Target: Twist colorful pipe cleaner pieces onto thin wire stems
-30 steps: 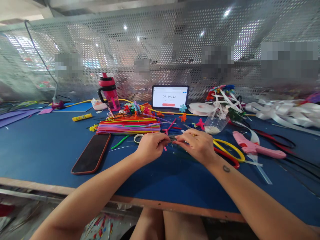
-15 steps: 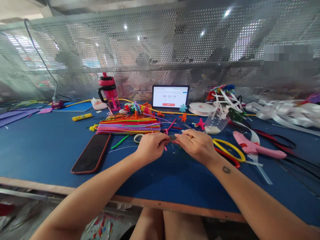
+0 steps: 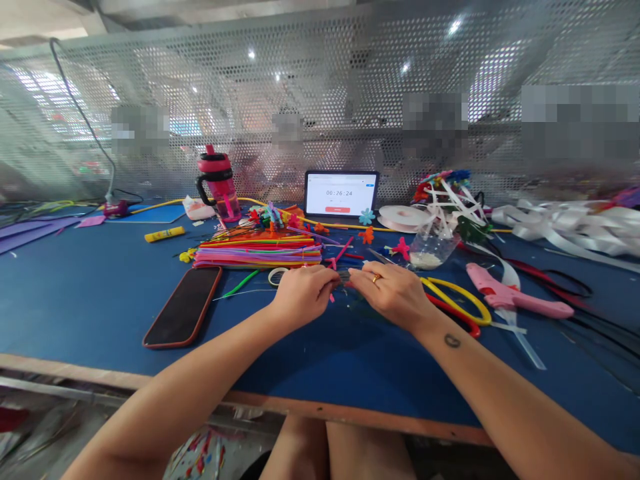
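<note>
My left hand [image 3: 303,298] and my right hand [image 3: 391,293], with a gold ring on one finger, meet above the blue table top [image 3: 85,293]. Their fingertips pinch a small dark stem [image 3: 344,275] from both sides, and the fingers hide most of it. Just right of my right hand lie scissors with yellow and red handles [image 3: 455,303], their metal blades [image 3: 380,257] pointing toward the far side. A narrow roll of tape [image 3: 277,276] and a green pipe cleaner [image 3: 240,285] lie near my left hand. A bundle of multicoloured pipe cleaners [image 3: 257,255] lies beyond it.
A phone in a red-edged case [image 3: 183,307] lies left of my hands. A pink glue gun [image 3: 517,300], white ribbon [image 3: 565,227], a clear cup [image 3: 433,245], a timer tablet [image 3: 341,193] and a pink bottle [image 3: 219,187] stand beyond, before a perforated metal screen [image 3: 320,87].
My right hand has shifted slightly left and its fingers curl more, showing more of the scissor blades. The tablet's timer has gone from 00:26:23 to 00:26:24.
</note>
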Demonstrator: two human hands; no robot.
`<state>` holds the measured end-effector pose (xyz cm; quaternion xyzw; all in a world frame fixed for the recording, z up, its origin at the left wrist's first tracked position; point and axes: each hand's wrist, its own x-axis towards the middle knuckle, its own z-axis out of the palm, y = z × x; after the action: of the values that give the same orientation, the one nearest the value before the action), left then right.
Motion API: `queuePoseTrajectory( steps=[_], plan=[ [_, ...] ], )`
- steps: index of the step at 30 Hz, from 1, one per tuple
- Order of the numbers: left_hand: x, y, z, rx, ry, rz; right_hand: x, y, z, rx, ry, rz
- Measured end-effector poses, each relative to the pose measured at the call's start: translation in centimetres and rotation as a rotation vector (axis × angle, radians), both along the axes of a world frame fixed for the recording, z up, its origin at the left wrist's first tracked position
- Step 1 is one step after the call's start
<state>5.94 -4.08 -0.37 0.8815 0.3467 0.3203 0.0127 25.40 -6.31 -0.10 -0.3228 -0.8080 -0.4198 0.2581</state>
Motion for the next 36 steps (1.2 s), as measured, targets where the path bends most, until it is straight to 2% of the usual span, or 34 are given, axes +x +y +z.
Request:
queuePoseTrajectory(
  steps=[5,15,29,36],
  plan=[
    [-0.07,0.1,-0.15,0.026,0.014,0.026,0.12,0.2,-0.47,-0.2,0.14,-0.003],
    [-0.18,0.18,-0.05,-0.041,-0.053,0.026,0.2,0.4,-0.32,-0.557,0.406,0.138],
    [-0.2,0.14,-0.08,-0.051,-0.095,-0.022,0.24,0.59,-0.7,-0.576,0.568,0.16],
    [-0.14,0.11,-0.14,-0.059,-0.121,-0.022,0.04,0.45,-0.61,-0.559,0.575,0.165]
  ],
)
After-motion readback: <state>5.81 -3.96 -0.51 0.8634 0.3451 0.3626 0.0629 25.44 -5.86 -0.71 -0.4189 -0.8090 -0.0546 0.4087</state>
